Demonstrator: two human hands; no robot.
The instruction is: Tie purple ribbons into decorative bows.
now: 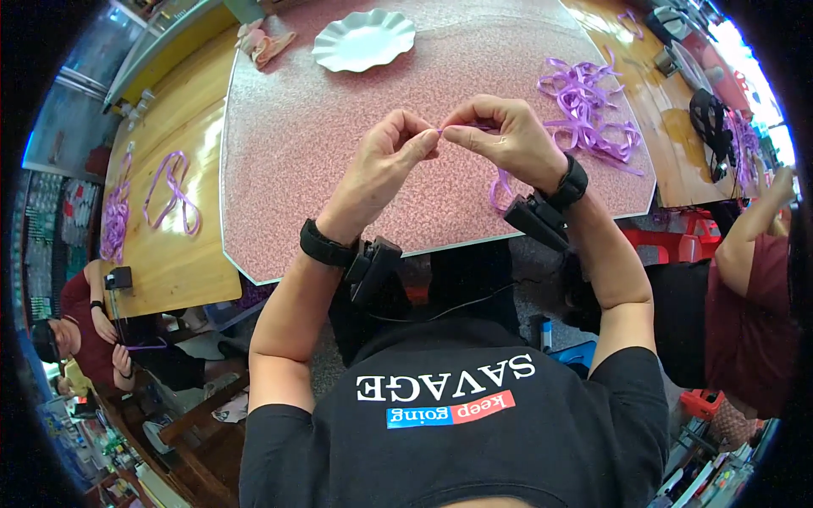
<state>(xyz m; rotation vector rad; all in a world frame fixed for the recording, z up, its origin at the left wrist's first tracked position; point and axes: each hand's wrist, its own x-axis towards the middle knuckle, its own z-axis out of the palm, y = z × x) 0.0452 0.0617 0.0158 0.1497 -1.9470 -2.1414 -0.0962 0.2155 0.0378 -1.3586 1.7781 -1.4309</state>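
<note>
Above the pink speckled tabletop (296,161), my two hands meet fingertip to fingertip. My left hand (394,154) is closed, thumb and forefinger pinching a narrow purple ribbon. My right hand (506,140) pinches the same ribbon right beside it, its other fingers curled. A loop of this purple ribbon (501,188) hangs below my right wrist, near the table's front edge. The bit between the fingertips is tiny and mostly hidden. To the right of my right hand lies a loose tangle of purple ribbons (584,100).
A white scalloped plate (364,41) stands at the far side, beside a crumpled pinkish cloth (262,44). More purple ribbons (174,193) lie on the wooden table at left. One person (106,326) sits at left holding ribbon; another person (749,288) is at right. Red stools (699,237) stand below.
</note>
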